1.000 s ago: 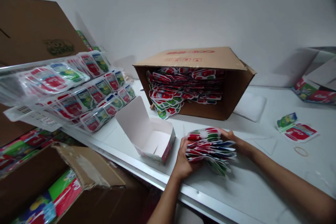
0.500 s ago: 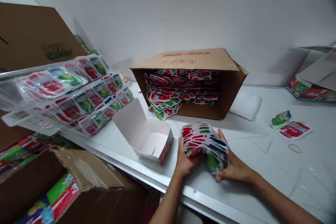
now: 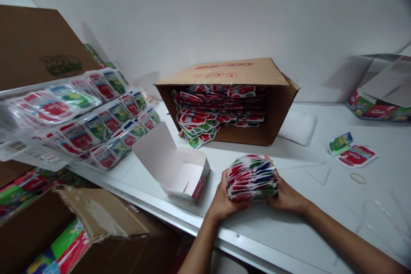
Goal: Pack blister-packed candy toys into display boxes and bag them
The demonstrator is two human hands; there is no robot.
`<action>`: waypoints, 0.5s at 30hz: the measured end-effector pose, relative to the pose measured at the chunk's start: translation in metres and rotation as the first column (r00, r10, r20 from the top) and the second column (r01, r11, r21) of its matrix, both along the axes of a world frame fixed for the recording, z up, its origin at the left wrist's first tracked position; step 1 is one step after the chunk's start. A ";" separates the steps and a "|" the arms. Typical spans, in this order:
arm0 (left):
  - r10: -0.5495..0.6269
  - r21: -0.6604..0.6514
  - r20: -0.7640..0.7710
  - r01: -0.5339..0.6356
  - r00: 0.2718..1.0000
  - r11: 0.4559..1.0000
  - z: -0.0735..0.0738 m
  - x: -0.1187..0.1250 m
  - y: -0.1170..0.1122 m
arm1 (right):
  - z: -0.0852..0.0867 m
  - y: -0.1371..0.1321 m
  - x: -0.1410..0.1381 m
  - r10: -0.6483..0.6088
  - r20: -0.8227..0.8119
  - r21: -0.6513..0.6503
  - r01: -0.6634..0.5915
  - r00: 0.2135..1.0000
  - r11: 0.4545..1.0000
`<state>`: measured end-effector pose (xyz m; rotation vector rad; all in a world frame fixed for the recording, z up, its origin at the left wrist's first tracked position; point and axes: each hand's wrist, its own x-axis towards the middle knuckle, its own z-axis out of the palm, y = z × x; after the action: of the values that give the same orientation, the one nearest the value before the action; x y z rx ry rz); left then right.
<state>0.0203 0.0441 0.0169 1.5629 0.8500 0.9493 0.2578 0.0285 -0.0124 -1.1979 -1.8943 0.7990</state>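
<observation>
A thick stack of red, green and blue printed packets (image 3: 252,178) is held between both hands over the white table (image 3: 231,227), near its front edge. My left hand (image 3: 224,200) is closed around the stack's left side, and my right hand (image 3: 287,195) presses its right side. Some fingers are hidden behind the packets. To the left of the hands stands a small printed box (image 3: 201,182) with its white lid raised; its white inside shows. Behind them a cardboard carton (image 3: 244,70) lies on its side, filled with many similar packets (image 3: 202,130), some spilling out at its front left.
Clear-wrapped rows of packets (image 3: 105,126) lean in a white basket (image 3: 32,154) at left. An open carton (image 3: 105,218) stands below the table edge. To the right are loose packets (image 3: 356,155), a rubber band (image 3: 358,178) and another printed box (image 3: 379,107).
The packets, split in two bunches before, are now pressed together into one even stack. Both hands have closed in around it. The view has shifted slightly.
</observation>
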 end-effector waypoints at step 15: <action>-0.059 -0.021 0.067 0.061 0.996 0.998 -0.005 -0.001 -0.003 | 0.006 0.008 0.007 0.124 -0.207 -0.129 -0.152 0.971 0.980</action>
<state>0.0192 0.0408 0.0115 1.5203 0.7612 0.9396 0.2649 0.0362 -0.0062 -1.0360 -1.7945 1.1053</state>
